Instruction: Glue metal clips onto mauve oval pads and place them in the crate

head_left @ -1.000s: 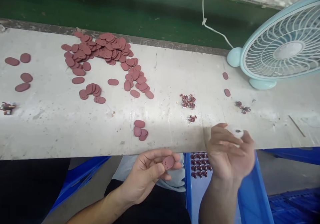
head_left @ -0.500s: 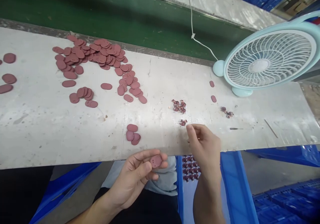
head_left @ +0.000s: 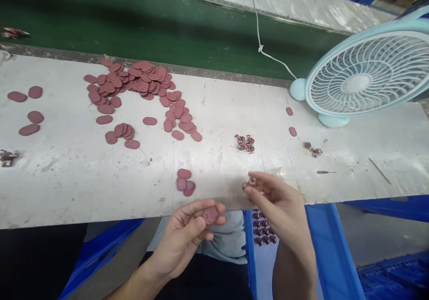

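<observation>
Between the thumb and fingers of my left hand (head_left: 187, 233) is a reddish oval disc (head_left: 211, 215) with small holes, held just off the table's front edge. To its right, my right hand (head_left: 278, 201) pinches a small dark-red and coppery part (head_left: 250, 183) over the table. Behind that hand lies a small cluster of similar parts (head_left: 246, 143). A few oval discs (head_left: 184, 173) rest left of my hands, and a large heap of them (head_left: 134, 78) spreads across the back left.
A light-blue fan (head_left: 355, 83) stands at the back right, its white cord crossing the green belt (head_left: 208, 40). A thin tool (head_left: 325, 172) and a stick (head_left: 380, 171) lie at the right. Below the edge, a blue crate (head_left: 330, 246) holds rows of parts.
My right hand has taken a small part off the table and drawn it back toward the front edge. My left hand still holds its disc. The camera view has shifted left.
</observation>
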A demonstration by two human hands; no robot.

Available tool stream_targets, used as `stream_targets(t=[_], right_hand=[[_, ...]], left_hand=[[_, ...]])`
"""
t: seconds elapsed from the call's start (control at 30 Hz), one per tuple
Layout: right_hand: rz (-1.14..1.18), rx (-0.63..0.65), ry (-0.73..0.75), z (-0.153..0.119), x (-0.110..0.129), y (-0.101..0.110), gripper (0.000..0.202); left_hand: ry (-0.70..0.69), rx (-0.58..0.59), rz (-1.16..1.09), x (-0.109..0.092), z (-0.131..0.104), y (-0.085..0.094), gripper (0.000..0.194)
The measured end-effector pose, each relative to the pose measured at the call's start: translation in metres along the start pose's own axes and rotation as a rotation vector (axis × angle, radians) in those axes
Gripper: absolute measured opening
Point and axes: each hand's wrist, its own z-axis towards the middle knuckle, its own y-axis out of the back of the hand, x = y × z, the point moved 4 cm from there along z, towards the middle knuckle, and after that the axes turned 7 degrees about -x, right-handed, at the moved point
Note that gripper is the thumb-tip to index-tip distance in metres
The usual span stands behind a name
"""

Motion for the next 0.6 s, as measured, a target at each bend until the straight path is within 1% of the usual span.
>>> stream_targets(t=[0.07, 0.13, 0.2, 0.27, 0.4, 0.6], right_hand=[[0.172, 0.142, 0.022, -0.020, 0.006, -0.004, 0.020], [0.252, 0.271, 0.029, -0.036, 0.012, -0.009, 0.023], [0.289, 0.344, 0.037, -0.046, 0.016, -0.015, 0.029], [0.277, 0.347, 0.048, -0.049, 0.017, -0.021, 0.031], [0.220, 0.309, 0.053, -0.047, 0.018, -0.029, 0.030], [0.140, 0.334, 0.053, -0.047, 0.023, -0.030, 0.025]], left_hand=[[-0.030, -0.004, 0.040, -0.002, 0.001, -0.001, 0.026], [-0.063, -0.005, 0.095, -0.004, 0.001, -0.001, 0.027], [-0.100, 0.004, 0.149, -0.005, 0.001, -0.002, 0.027], [-0.135, 0.028, 0.181, -0.005, 0.000, -0.003, 0.027], [-0.170, 0.068, 0.195, -0.003, -0.001, -0.004, 0.026], [-0.196, 0.077, 0.188, -0.003, 0.002, -0.002, 0.020]])
